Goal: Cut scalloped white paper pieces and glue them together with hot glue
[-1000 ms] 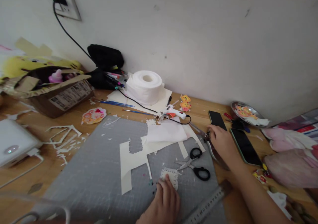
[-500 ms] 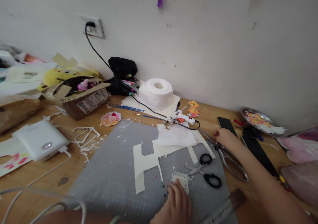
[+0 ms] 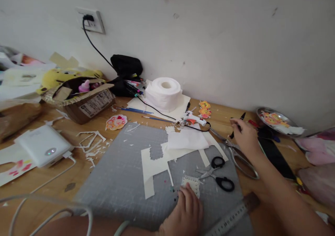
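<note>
My left hand (image 3: 187, 208) lies palm down at the front of the grey cutting mat (image 3: 117, 173), fingers extended onto a small cream paper piece (image 3: 192, 185) with a scalloped edge and dark marks along its border. Black-handled scissors (image 3: 217, 175) lie spread just right of that piece. Further right, my right hand (image 3: 244, 138) is raised above the table, its fingers closed around a slim black pen-like object (image 3: 243, 116), held at a slant; its exact kind is unclear. Below that hand lie larger metal scissors (image 3: 242, 162). Cut cream paper (image 3: 148, 173) rests on the mat.
A white glue gun (image 3: 195, 119) with a black cord lies behind the mat, near a tissue roll (image 3: 163, 96). A metal ruler (image 3: 232, 216) is at front right, a black phone (image 3: 276, 157) beyond it. Left are a power bank (image 3: 43, 145) and a cardboard box (image 3: 86, 105).
My right hand has risen slightly and shifted right, and the slim black object now shows in its fingers. My left hand stays on the cream piece. The view has tilted slightly.
</note>
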Demonstrator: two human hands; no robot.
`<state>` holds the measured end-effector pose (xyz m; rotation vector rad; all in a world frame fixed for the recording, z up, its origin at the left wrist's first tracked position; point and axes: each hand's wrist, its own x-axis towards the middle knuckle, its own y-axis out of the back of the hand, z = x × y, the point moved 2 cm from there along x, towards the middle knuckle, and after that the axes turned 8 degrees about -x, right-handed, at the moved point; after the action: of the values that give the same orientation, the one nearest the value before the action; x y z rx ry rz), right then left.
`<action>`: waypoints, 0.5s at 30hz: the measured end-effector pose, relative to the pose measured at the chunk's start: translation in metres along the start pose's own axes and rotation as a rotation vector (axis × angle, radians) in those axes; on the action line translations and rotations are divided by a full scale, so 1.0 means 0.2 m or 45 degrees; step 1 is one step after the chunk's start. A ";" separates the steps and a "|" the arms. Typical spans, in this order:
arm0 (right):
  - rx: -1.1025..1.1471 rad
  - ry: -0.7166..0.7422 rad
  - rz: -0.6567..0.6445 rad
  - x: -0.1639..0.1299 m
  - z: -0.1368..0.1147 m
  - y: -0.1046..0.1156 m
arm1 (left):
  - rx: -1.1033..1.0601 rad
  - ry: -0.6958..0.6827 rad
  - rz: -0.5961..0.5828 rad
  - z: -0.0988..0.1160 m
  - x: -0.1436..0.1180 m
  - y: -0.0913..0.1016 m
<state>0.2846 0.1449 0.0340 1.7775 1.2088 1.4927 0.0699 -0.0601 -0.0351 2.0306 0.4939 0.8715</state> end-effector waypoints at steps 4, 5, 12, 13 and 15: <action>0.623 -0.210 -0.019 -0.09 -0.10 0.08 | -0.025 0.007 -0.092 -0.01 0.01 0.02; 0.876 -0.287 -0.081 -0.13 -0.14 0.08 | -0.034 0.009 -0.111 -0.02 0.01 0.03; 1.599 -0.412 -0.786 -0.50 -0.39 0.02 | -0.082 -0.013 -0.167 -0.03 0.02 0.06; 1.585 -0.366 -0.818 -0.53 -0.40 0.01 | -0.070 -0.015 -0.183 -0.02 0.02 0.07; 1.494 -0.264 -0.833 -0.58 -0.40 -0.01 | -0.053 -0.035 -0.208 -0.02 0.01 0.08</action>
<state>0.2088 0.0323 -0.0052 1.7266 2.4880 0.1367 0.0680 -0.0657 -0.0206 1.9322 0.6122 0.7479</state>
